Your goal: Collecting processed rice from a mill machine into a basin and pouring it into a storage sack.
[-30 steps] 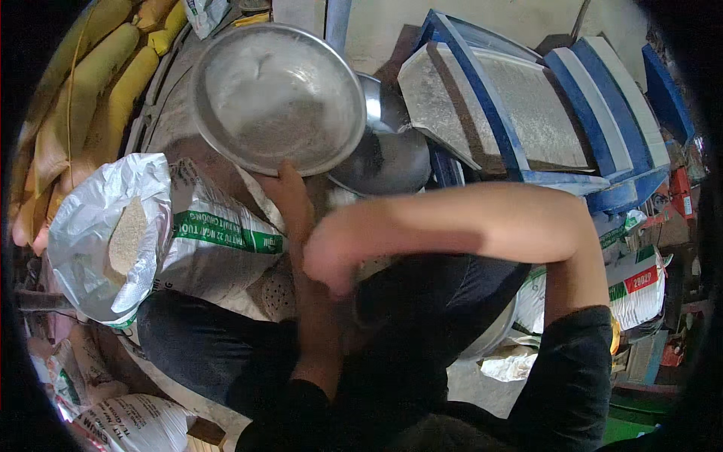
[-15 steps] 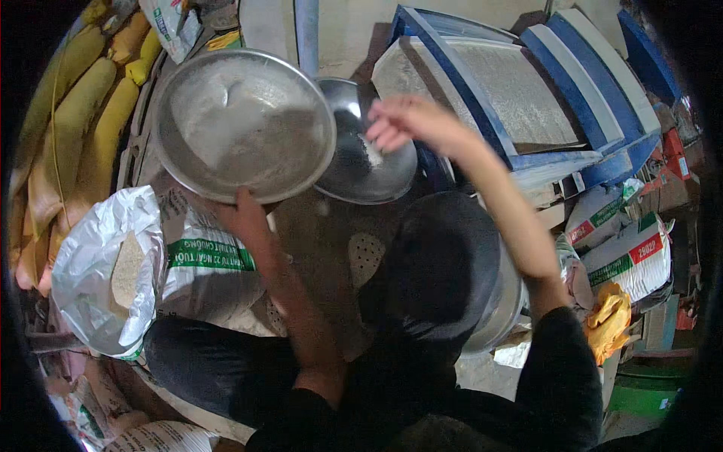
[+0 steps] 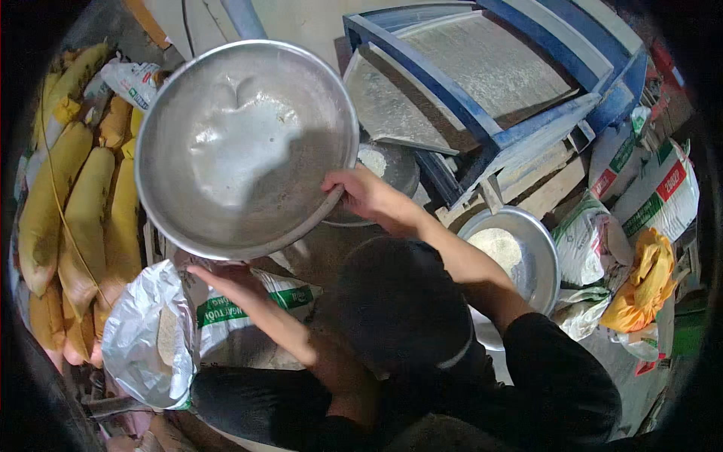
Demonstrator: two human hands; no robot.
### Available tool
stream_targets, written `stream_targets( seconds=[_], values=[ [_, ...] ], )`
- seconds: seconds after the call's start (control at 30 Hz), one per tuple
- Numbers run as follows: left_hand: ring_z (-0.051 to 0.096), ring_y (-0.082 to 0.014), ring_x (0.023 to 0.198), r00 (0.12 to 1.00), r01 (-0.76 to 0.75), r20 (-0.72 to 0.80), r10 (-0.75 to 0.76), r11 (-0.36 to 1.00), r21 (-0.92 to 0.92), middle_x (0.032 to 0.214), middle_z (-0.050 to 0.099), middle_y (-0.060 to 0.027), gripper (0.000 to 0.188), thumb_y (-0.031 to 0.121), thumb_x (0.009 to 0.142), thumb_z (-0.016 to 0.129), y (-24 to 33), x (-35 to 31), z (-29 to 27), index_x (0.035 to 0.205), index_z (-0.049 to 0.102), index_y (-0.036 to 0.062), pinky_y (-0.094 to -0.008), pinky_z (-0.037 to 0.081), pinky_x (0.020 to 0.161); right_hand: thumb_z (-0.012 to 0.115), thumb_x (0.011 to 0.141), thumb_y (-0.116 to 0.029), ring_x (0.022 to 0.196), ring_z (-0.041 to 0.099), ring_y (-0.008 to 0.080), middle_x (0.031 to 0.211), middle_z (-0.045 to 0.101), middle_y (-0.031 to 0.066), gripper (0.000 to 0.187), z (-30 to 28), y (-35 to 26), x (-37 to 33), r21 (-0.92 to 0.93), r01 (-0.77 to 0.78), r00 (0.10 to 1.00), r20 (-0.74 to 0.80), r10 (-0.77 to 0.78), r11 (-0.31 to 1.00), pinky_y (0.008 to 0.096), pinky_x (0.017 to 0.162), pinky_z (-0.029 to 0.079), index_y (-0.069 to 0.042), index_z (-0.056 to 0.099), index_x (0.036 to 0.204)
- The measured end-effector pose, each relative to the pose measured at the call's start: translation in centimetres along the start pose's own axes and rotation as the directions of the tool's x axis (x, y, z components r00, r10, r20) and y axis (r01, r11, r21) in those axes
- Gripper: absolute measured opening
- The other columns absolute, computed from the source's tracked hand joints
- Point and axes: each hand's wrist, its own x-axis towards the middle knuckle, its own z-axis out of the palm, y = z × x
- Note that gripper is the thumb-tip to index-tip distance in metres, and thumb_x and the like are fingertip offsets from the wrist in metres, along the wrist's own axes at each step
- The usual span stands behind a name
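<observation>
A wide, shallow metal basin (image 3: 233, 181) is raised in front of me, its dented inside bare apart from a dull film and small specks. My right hand (image 3: 360, 194) grips its right rim, thumb over the edge. Under the near rim lies my left hand (image 3: 230, 282), bearing the basin from below; its thumb shows, while its other fingers are mostly hidden. Partly behind the raised basin, a second, darker basin (image 3: 403, 172) stands low with a small heap of pale grain (image 3: 373, 160) in it.
Left of me are an open silvery sack (image 3: 135, 324) of grain and stacked long yellow bags (image 3: 79, 203). A blue-framed machine (image 3: 452, 83) with a sloping tray fills the far right. Beside my right arm is a metal bowl (image 3: 538, 264) holding pale grain. Several printed sacks (image 3: 655, 188) lie beyond.
My right hand has come from above the darker basin to the raised basin's right rim. My left hand has shifted from gripping the near rim to beneath it. The view has turned and shifted.
</observation>
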Motion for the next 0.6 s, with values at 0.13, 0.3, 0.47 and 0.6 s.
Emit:
stream_targets(
  seconds=[0.13,0.3,0.47,0.6],
  values=[
    [0.039,-0.0359,0.125,0.989,0.026,-0.151,0.002,0.983,0.183,0.138,0.034,-0.0244,0.07,0.042,0.091,0.05,-1.8,-0.3,3.0,0.141,0.023,0.001,-0.0496,0.038,0.099,0.055,0.08,-0.002,0.076,0.06,0.0256,0.089,0.058,0.0155,0.021,0.0,-2.6,-3.2,0.244,0.026,1.0,0.002,-0.027,0.969,0.0367,0.07,0.053,0.007,0.052,0.098],
    [0.042,-0.0346,0.12,0.992,0.125,-0.027,-0.122,0.972,0.199,0.131,0.039,-0.0232,0.062,0.04,0.091,0.048,-2.8,-0.3,4.5,0.135,0.029,0.001,-0.0487,0.039,0.097,0.057,0.079,-0.01,0.078,0.06,0.028,0.089,0.058,0.0156,0.024,-3.5,-3.0,-8.0,-0.775,0.497,0.851,0.346,-0.396,0.39,0.0399,0.075,0.051,0.006,0.053,0.096],
    [0.046,-0.0332,0.115,0.967,0.213,0.086,-0.241,0.944,0.25,0.124,0.043,-0.022,0.055,0.039,0.091,0.047,-3.9,0.7,4.7,0.129,0.034,0.001,-0.0478,0.039,0.095,0.058,0.076,-0.005,0.097,0.059,0.0317,0.109,0.055,0.0182,0.047,-1.8,-2.4,-13.8,0.474,-0.349,0.901,-0.067,0.428,0.808,0.0474,0.091,0.047,0.009,0.043,0.118],
    [0.048,-0.0321,0.11,0.926,0.274,0.173,-0.335,0.913,0.302,0.119,0.047,-0.0211,0.05,0.038,0.091,0.046,-4.5,1.2,5.0,0.124,0.039,0.001,-0.0472,0.04,0.094,0.06,0.075,-0.003,0.088,0.061,0.0281,0.105,0.056,0.0183,0.045,-7.5,1.3,-21.1,-0.723,0.131,0.969,0.238,0.066,0.678,0.0402,0.081,0.051,0.008,0.044,0.116]
  ],
)
